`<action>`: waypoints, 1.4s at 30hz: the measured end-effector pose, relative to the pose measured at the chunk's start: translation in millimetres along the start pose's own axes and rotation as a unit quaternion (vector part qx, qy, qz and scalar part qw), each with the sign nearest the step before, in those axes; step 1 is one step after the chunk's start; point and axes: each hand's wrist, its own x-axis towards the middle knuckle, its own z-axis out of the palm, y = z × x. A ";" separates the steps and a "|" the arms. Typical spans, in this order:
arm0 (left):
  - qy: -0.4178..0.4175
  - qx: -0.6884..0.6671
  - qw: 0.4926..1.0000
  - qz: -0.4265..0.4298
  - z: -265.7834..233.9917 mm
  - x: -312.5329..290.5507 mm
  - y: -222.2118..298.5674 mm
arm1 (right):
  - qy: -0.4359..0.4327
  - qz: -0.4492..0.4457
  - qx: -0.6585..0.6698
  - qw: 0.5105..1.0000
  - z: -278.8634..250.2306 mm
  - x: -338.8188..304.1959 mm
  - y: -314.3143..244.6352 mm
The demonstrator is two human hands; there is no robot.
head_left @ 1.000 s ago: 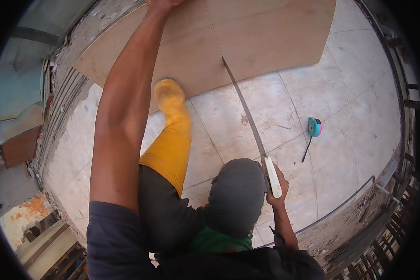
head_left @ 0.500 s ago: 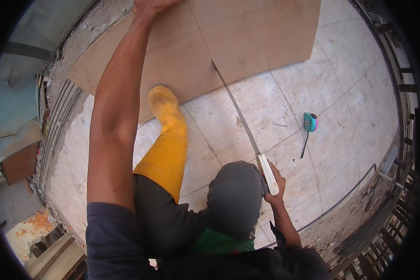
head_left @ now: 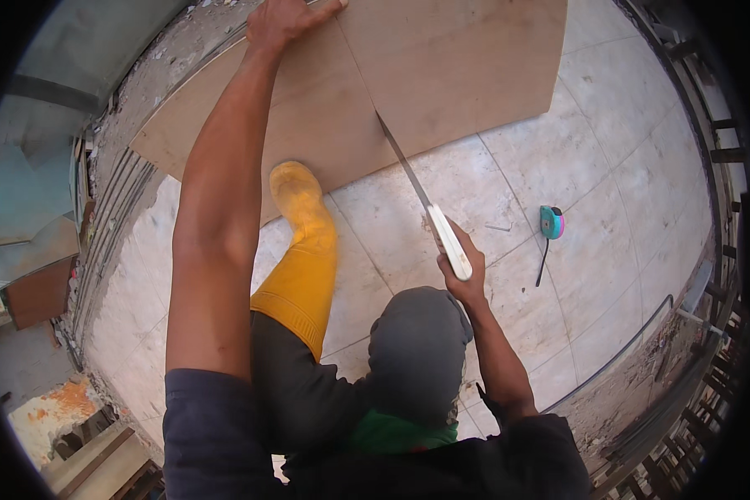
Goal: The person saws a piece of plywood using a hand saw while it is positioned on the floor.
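Note:
My right hand (head_left: 465, 260) is wrapped round the white handle of a handsaw (head_left: 410, 172). Its narrow blade runs up and away to a plywood sheet (head_left: 467, 71), where the tip sits at the lower end of a thin dark line (head_left: 354, 58) across the wood. At the sheet's far left edge, my left hand (head_left: 282, 23) grips the wood, thumb stretched over the face; its other fingers are mostly hidden. A yellow rubber boot (head_left: 300, 212) on my left leg has its toe on the sheet's near edge.
A teal and pink tape measure (head_left: 551, 222) with a black strap lies on the pale floor tiles (head_left: 592, 308) to the right. Near it is a small nail-like piece (head_left: 498, 227). Boards and panels (head_left: 37, 292) stand at far left; dark slats (head_left: 712, 375) line the right.
My right hand has pushed the handsaw forward and left, so less blade shows short of the sheet. The view has shifted slightly, showing more of my left hand.

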 end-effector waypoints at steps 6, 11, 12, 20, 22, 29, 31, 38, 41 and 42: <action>0.016 0.021 1.000 0.016 17.5 13.0 -12.2 | -0.007 0.068 0.038 0.997 -30.7 -58.3 -23.6; -0.033 0.034 0.998 0.028 18.7 18.9 25.7 | 0.054 -0.023 0.040 0.997 42.3 121.2 6.0; -0.009 0.031 0.999 0.036 16.8 21.2 21.4 | 0.062 -0.037 0.043 0.996 46.9 124.6 5.6; 0.036 0.006 0.999 0.019 18.8 11.2 -21.0 | -0.042 0.104 -0.004 0.994 -58.3 -93.0 -17.7; 0.021 0.031 0.999 0.028 18.9 9.6 -8.0 | -0.018 0.058 0.013 0.998 -38.0 -56.9 -12.7; 0.059 0.021 0.996 0.062 22.1 18.6 5.9 | 0.017 0.041 0.052 0.998 47.9 100.0 10.5; 0.068 0.010 0.996 0.054 30.6 19.1 -7.1 | 0.008 0.041 0.026 0.999 25.6 40.7 14.4; -0.027 0.045 0.999 0.011 16.7 7.4 1.5 | -0.019 0.064 0.028 0.997 -47.5 -71.4 -7.4; 0.016 0.026 0.999 0.037 19.7 11.6 10.6 | -0.007 0.049 0.036 0.998 19.1 61.2 5.9; 0.038 0.014 0.998 0.047 23.1 16.2 15.8 | 0.010 0.045 0.050 0.998 36.1 102.8 8.8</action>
